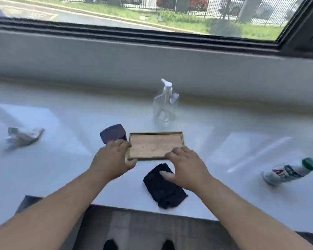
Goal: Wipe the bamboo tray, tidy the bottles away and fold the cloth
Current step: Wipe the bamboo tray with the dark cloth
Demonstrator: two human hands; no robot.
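Observation:
A small rectangular bamboo tray [155,144] lies flat on the white sill in front of me. My left hand [114,159] grips its left front corner, thumb under the near edge. My right hand [186,166] rests with fingers on the tray's right front edge and its thumb on a dark navy cloth [163,188], which lies crumpled just in front of the tray. A clear pump bottle [164,103] stands upright behind the tray. A white bottle with a green cap [291,171] lies on its side at the far right.
A dark purple rounded object [112,132] sits by the tray's left rear corner. A crumpled wrapper [23,137] lies at far left. The sill's front edge [134,210] runs just below the cloth; the window wall [152,60] rises behind.

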